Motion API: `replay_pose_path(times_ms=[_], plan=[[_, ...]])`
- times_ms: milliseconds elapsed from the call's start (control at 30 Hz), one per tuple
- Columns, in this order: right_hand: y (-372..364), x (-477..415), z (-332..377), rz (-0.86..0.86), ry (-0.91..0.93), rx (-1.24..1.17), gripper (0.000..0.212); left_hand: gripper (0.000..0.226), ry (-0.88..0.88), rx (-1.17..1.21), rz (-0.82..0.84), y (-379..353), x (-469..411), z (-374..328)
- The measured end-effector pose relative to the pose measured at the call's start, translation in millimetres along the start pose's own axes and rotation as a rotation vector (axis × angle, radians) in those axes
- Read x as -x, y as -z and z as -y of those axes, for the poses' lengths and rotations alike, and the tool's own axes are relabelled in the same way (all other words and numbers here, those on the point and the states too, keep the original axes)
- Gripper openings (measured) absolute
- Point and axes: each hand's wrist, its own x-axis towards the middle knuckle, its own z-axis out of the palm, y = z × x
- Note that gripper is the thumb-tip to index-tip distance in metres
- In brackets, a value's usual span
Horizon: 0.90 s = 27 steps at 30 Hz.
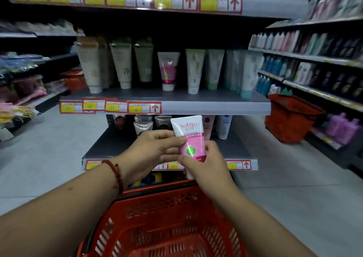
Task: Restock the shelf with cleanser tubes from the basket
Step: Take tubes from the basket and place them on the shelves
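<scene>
Head view looks down at 2 bare hands that hold 1 pink and white tube (191,138) up in front of the shelves. The left hand (155,150) pinches the tube's left side, with its fingers curled onto it. The right hand (204,168) grips the bottom part of the tube, near the white cap, with thumb and fingers closed round it. The tube stands cap down, and its top leans a little to the left. It is above the far rim of the red basket (157,203), which sits low and close to the person. Behind the tube is the lower shelf (110,144), with a few tubes at the back. Higher up is the middle shelf (216,107), where a row of tubes (121,64) stands cap down. 1 of them, the matching pink tube (168,70), looks the same as the tube in the hands. Yellow price tags (110,107) run along that shelf's front edge. A red string band (116,172) is on the left wrist. A second red basket (290,117) is by the shelves on the right; I cannot tell if it hangs or rests there.
</scene>
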Motion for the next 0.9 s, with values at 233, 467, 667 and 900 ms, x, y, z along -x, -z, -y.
replay_pose_path(times_ms=[233,467,667,900], plan=[[20.5,-29.6,33.1,-0.015,0.064,0.04,0.022,0.025,-0.113,0.042,-0.024,-11.6,-15.8,-28.5],[32.9,-69.9,65.5,0.074,0.11,0.033,0.022,0.037,-0.207,0.099,-0.164,-5.4,-40.0,-53.2],[16.5,-117.8,94.1,0.097,0.176,0.086,0.022,0.033,-0.3,0.179,-0.263,15.4,-61.7,-74.4],[-8.6,-187.9,116.6,0.056,0.226,0.112,0.022,0.034,-0.333,0.154,-0.324,45.6,-115.3,-110.0]])
